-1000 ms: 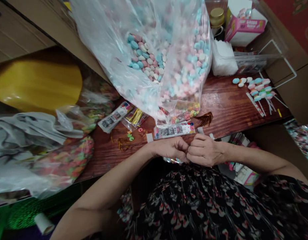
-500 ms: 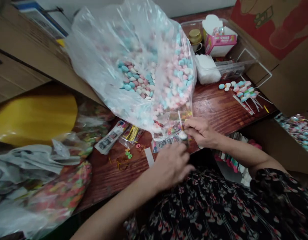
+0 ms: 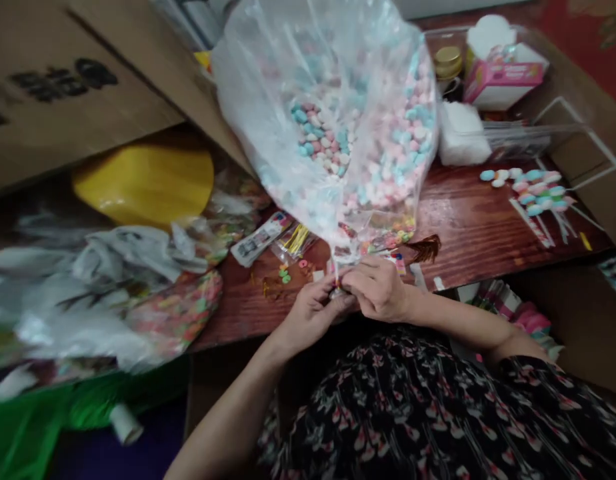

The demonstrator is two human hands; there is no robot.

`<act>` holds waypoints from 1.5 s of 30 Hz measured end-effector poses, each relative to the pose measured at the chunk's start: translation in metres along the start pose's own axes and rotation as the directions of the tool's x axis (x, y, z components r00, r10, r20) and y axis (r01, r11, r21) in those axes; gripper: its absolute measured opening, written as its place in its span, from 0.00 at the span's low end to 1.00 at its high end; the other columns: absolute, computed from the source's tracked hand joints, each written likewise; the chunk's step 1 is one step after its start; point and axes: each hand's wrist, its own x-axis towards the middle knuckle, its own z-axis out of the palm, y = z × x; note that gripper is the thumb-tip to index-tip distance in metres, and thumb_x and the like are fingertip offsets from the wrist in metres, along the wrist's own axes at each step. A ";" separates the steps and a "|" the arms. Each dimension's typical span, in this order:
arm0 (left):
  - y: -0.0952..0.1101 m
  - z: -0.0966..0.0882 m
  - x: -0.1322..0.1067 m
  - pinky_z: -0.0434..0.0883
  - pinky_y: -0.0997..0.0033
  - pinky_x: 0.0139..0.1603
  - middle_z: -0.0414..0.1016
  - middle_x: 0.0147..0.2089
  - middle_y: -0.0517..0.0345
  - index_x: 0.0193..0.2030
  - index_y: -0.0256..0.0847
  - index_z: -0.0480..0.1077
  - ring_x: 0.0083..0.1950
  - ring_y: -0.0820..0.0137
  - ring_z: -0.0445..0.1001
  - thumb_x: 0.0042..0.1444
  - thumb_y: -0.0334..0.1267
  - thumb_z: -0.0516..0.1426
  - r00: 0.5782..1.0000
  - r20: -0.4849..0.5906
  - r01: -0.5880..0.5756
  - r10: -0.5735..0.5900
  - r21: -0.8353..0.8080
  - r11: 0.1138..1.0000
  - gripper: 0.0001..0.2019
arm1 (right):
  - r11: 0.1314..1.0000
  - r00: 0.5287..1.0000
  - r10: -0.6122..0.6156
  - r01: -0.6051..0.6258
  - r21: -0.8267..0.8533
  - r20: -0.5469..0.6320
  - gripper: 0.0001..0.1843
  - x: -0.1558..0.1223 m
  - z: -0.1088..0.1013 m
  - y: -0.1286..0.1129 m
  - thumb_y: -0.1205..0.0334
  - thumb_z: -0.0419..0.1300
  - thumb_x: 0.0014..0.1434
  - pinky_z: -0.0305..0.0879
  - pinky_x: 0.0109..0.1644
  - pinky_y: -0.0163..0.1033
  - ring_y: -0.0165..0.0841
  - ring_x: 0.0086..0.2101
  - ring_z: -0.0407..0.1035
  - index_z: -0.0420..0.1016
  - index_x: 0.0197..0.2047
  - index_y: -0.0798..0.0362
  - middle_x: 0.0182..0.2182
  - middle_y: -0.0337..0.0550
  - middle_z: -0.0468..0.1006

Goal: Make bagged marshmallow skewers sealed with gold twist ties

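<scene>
My left hand and my right hand meet at the table's front edge, fingers pinched together around a lollipop. Its white stick points up; the candy end sits low between the fingertips and is mostly hidden. Just behind the hands rises a large clear plastic bag full of pink, blue and white candies. A small bag of colourful ring-shaped candies lies beyond my right hand, near a bunch of brown-gold ties. Loose candy rings are left of my left hand.
Finished-looking candy sticks lie in a pile at right. Behind them stands a clear bin with a pink box. White packets and yellow ties lie left of centre. Plastic bags crowd the left side.
My left hand, loose and apart before, has closed in on the lollipop beside my right hand. The lollipop has come closer to the table edge. The view has shifted left.
</scene>
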 end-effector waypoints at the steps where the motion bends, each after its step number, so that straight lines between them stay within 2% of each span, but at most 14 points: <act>1: -0.005 -0.012 -0.016 0.69 0.71 0.45 0.76 0.38 0.55 0.53 0.36 0.72 0.40 0.69 0.72 0.58 0.46 0.59 0.997 -0.042 0.071 -0.070 0.044 0.996 0.20 | 1.000 0.999 0.017 -0.017 0.004 0.032 0.09 -0.003 0.004 -0.005 0.66 0.49 0.65 0.58 0.36 0.39 0.33 0.30 0.64 0.69 0.37 0.54 0.29 0.44 0.75; 6: -0.058 -0.078 -0.133 0.66 0.76 0.36 0.71 0.29 0.61 0.35 0.38 0.71 0.33 0.72 0.68 0.59 0.45 0.55 0.858 -0.221 0.511 -0.463 0.280 0.813 0.12 | 0.965 0.952 0.249 -0.260 0.043 0.176 0.10 -0.038 -0.002 0.003 0.65 0.54 0.65 0.63 0.40 0.38 0.34 0.35 0.69 0.71 0.49 0.54 0.35 0.45 0.77; 10: -0.118 -0.091 -0.201 0.69 0.70 0.38 0.76 0.31 0.55 0.35 0.38 0.72 0.37 0.63 0.75 0.54 0.40 0.54 0.631 -0.394 0.754 -0.669 0.514 0.409 0.08 | 0.921 0.912 0.365 -0.383 0.070 0.189 0.08 -0.064 -0.021 0.023 0.66 0.54 0.65 0.64 0.40 0.38 0.33 0.33 0.70 0.74 0.38 0.53 0.32 0.44 0.78; 11: -0.126 -0.089 -0.202 0.70 0.68 0.38 0.76 0.32 0.53 0.37 0.37 0.73 0.38 0.60 0.76 0.52 0.40 0.56 0.622 -0.428 0.744 -0.656 0.582 0.327 0.10 | 0.918 0.913 0.374 -0.389 0.070 0.163 0.08 -0.068 -0.026 0.024 0.67 0.54 0.65 0.65 0.41 0.38 0.32 0.34 0.71 0.74 0.38 0.53 0.32 0.44 0.78; 13: -0.129 -0.078 -0.181 0.71 0.64 0.39 0.77 0.34 0.49 0.38 0.37 0.74 0.38 0.58 0.77 0.52 0.39 0.56 0.721 -0.446 0.650 -0.530 0.701 0.293 0.10 | 0.921 0.921 0.382 -0.387 0.056 0.076 0.08 -0.072 -0.035 0.025 0.68 0.54 0.64 0.65 0.41 0.38 0.32 0.33 0.71 0.74 0.38 0.53 0.32 0.44 0.78; 15: -0.110 -0.059 -0.136 0.72 0.66 0.42 0.78 0.37 0.50 0.39 0.40 0.74 0.38 0.63 0.77 0.59 0.39 0.52 0.921 -0.263 0.376 -0.287 0.791 0.482 0.10 | 0.909 0.909 0.416 -0.415 0.036 -0.027 0.08 -0.074 -0.040 0.023 0.68 0.54 0.63 0.65 0.40 0.37 0.32 0.33 0.70 0.75 0.39 0.53 0.32 0.44 0.78; 17: -0.080 -0.033 -0.079 0.72 0.66 0.47 0.78 0.40 0.51 0.44 0.42 0.73 0.41 0.65 0.76 0.62 0.37 0.51 0.995 -0.062 0.008 0.073 0.817 0.577 0.10 | 0.878 0.872 0.476 -0.479 0.009 -0.114 0.08 -0.077 -0.043 0.022 0.69 0.54 0.64 0.65 0.38 0.36 0.31 0.32 0.70 0.75 0.39 0.53 0.31 0.43 0.78; 20: -0.039 0.010 0.005 0.72 0.63 0.51 0.76 0.46 0.47 0.50 0.39 0.71 0.47 0.62 0.74 0.60 0.32 0.53 0.905 0.213 -0.370 0.368 0.821 0.435 0.13 | 0.850 0.853 0.489 -0.513 -0.120 -0.183 0.09 -0.087 -0.046 0.024 0.68 0.53 0.64 0.63 0.37 0.36 0.30 0.31 0.69 0.75 0.37 0.54 0.29 0.43 0.78; 24: -0.028 0.045 0.067 0.73 0.58 0.45 0.73 0.48 0.40 0.47 0.33 0.71 0.47 0.57 0.72 0.55 0.27 0.52 0.891 0.369 -0.418 0.265 0.894 0.160 0.14 | 0.720 0.828 0.493 -0.561 -0.410 -0.266 0.09 -0.115 -0.081 0.047 0.67 0.54 0.62 0.62 0.40 0.37 0.32 0.32 0.69 0.76 0.37 0.54 0.31 0.44 0.78; 29: -0.053 0.040 0.074 0.71 0.63 0.39 0.73 0.37 0.47 0.40 0.35 0.73 0.39 0.60 0.72 0.56 0.24 0.51 0.888 0.360 -0.381 0.286 0.925 0.017 0.11 | 0.232 0.545 0.682 -0.794 -0.562 -0.488 0.13 -0.158 -0.169 0.095 0.62 0.51 0.64 0.61 0.46 0.40 0.38 0.40 0.69 0.78 0.39 0.54 0.38 0.49 0.78; 32: -0.063 0.031 0.070 0.72 0.66 0.39 0.75 0.37 0.49 0.43 0.37 0.73 0.40 0.62 0.73 0.55 0.24 0.53 0.838 0.335 -0.385 0.430 0.922 0.031 0.12 | -0.007 0.405 0.728 -0.802 -0.597 -0.553 0.16 -0.170 -0.206 0.129 0.60 0.51 0.64 0.59 0.48 0.43 0.42 0.45 0.66 0.78 0.44 0.55 0.43 0.53 0.77; 36: -0.070 0.026 0.070 0.72 0.67 0.40 0.76 0.35 0.52 0.40 0.40 0.73 0.39 0.64 0.74 0.58 0.28 0.55 0.757 0.287 -0.431 0.587 0.895 0.118 0.07 | -0.148 0.290 0.719 -0.824 -0.547 -0.631 0.20 -0.170 -0.229 0.164 0.59 0.50 0.64 0.59 0.49 0.45 0.44 0.48 0.64 0.75 0.52 0.55 0.49 0.55 0.75; 42: -0.077 0.025 0.066 0.72 0.65 0.43 0.77 0.40 0.52 0.44 0.43 0.75 0.42 0.63 0.75 0.61 0.33 0.56 0.802 0.149 -0.376 0.579 0.879 0.294 0.08 | -0.273 0.073 0.761 -0.866 -0.419 -0.645 0.20 -0.170 -0.247 0.187 0.58 0.50 0.64 0.60 0.51 0.48 0.47 0.51 0.65 0.75 0.54 0.54 0.52 0.59 0.73; 45: -0.078 0.026 0.066 0.73 0.62 0.44 0.77 0.41 0.51 0.44 0.42 0.75 0.43 0.61 0.74 0.61 0.33 0.55 0.824 0.130 -0.340 0.551 0.892 0.298 0.08 | -0.270 0.052 0.789 -0.865 -0.422 -0.612 0.20 -0.175 -0.246 0.191 0.58 0.52 0.64 0.61 0.50 0.47 0.46 0.49 0.68 0.76 0.54 0.53 0.51 0.59 0.75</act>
